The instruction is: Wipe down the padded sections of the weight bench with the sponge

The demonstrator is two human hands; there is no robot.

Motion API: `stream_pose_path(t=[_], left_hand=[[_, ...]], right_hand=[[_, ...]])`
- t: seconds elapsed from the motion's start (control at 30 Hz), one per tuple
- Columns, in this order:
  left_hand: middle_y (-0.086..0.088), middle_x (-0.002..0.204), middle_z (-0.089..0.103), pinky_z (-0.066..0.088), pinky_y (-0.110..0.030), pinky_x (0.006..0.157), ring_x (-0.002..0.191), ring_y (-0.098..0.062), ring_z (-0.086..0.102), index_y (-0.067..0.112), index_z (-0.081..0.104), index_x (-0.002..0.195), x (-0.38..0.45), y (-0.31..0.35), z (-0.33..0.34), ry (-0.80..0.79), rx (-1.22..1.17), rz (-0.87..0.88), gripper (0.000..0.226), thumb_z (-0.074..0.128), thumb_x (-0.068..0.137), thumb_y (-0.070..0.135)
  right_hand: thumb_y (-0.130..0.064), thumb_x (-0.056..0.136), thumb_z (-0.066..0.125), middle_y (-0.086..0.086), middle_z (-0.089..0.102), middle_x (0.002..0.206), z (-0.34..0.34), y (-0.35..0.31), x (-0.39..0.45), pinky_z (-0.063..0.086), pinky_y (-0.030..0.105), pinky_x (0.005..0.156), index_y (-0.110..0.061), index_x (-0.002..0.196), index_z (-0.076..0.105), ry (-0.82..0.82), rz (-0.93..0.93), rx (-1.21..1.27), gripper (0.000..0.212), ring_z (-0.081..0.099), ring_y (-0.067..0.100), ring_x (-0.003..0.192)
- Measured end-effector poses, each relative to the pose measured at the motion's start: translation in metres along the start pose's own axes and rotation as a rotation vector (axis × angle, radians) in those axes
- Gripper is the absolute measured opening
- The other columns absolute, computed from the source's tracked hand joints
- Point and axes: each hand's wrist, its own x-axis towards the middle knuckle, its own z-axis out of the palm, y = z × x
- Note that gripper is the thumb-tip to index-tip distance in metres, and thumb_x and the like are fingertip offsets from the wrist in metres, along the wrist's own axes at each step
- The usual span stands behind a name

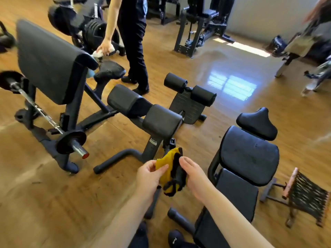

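Sponge [171,171]: yellow with black trim, crumpled, held between both hands above the floor, just left of the bench; long axis roughly vertical in frame, top leaning right
Left hand [149,177]: thumb and fingers pinch the sponge's yellow left edge
Right hand [192,178]: fingers curled round the sponge's black right side, thumb on top
Bench [249,156]: black pads in line, long axis from bottom centre up and right; saddle-shaped end pad farthest from camera
Bench edges: left edge faces the hands; bare wood floor [232,68] beyond its far end
Left of hands: roller bench [161,120] and its base tube [114,159] near; curl bench [48,61] with barbell [71,142] further left
Rack [304,196]: low, on the floor, just right of the bench
Person [133,42]: stands behind the curl bench, white cloth in hand
Cut off: bench's near end leaves the frame at the bottom
Unclear: right edge blurred; the sponge's fold hides its true outline
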Motion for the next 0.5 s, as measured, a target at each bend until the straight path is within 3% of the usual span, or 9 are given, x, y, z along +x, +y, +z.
stream_pose_path(t=[0.13, 0.23, 0.3, 0.4, 0.43, 0.5], left_hand=[[-0.01, 0.085, 0.071, 0.057, -0.037, 0.074, 0.081, -0.022, 0.068, 0.01, 0.065, 0.087, 0.007, 0.032, -0.033, -0.132, 0.114, 0.156, 0.015, 0.071, 0.076, 0.018], [-0.006, 0.083, 0.069, 0.056, -0.031, 0.068, 0.075, -0.013, 0.067, 0.013, 0.063, 0.084, 0.016, 0.054, -0.052, -0.208, 0.125, 0.222, 0.013, 0.07, 0.075, 0.019], [-0.005, 0.09, 0.068, 0.054, -0.037, 0.071, 0.084, -0.019, 0.064, 0.017, 0.062, 0.088, 0.024, 0.059, -0.06, -0.19, 0.115, 0.198, 0.016, 0.068, 0.076, 0.025], [-0.003, 0.096, 0.066, 0.053, -0.04, 0.076, 0.092, -0.025, 0.061, 0.021, 0.06, 0.092, 0.034, 0.058, -0.065, -0.153, 0.062, 0.139, 0.013, 0.065, 0.081, 0.025], [-0.002, 0.097, 0.065, 0.052, -0.038, 0.077, 0.095, -0.025, 0.06, 0.021, 0.059, 0.095, 0.036, 0.057, -0.065, -0.142, 0.058, 0.14, 0.016, 0.066, 0.081, 0.026], [0.005, 0.101, 0.059, 0.047, -0.022, 0.072, 0.099, -0.019, 0.057, 0.022, 0.053, 0.103, 0.036, 0.051, -0.064, -0.048, 0.169, 0.223, 0.026, 0.067, 0.081, 0.026]], right_hand=[[-0.02, 0.082, 0.065, 0.006, 0.066, 0.106, 0.029, -0.007, -0.001, 0.053, 0.043, 0.089, -0.013, 0.114, 0.055, 0.112, -0.129, -0.232, 0.034, 0.063, 0.023, 0.1], [-0.012, 0.085, 0.061, 0.014, 0.068, 0.105, 0.043, -0.016, -0.004, 0.053, 0.047, 0.087, -0.007, 0.112, 0.058, 0.123, -0.164, -0.182, 0.028, 0.064, 0.029, 0.099], [-0.009, 0.088, 0.056, 0.018, 0.067, 0.102, 0.048, -0.019, -0.007, 0.055, 0.045, 0.084, -0.008, 0.106, 0.061, 0.094, -0.177, -0.118, 0.019, 0.065, 0.031, 0.096], [-0.011, 0.09, 0.052, 0.007, 0.069, 0.093, 0.051, -0.022, -0.012, 0.056, 0.039, 0.078, -0.015, 0.1, 0.063, 0.051, -0.201, -0.089, 0.015, 0.067, 0.022, 0.088], [-0.012, 0.09, 0.052, 0.004, 0.069, 0.09, 0.053, -0.024, -0.013, 0.056, 0.038, 0.077, -0.017, 0.098, 0.063, 0.051, -0.214, -0.081, 0.015, 0.067, 0.02, 0.086], [-0.011, 0.09, 0.052, 0.002, 0.07, 0.085, 0.054, -0.025, -0.011, 0.055, 0.035, 0.076, -0.017, 0.094, 0.065, 0.057, -0.236, -0.062, 0.015, 0.066, 0.017, 0.082]])
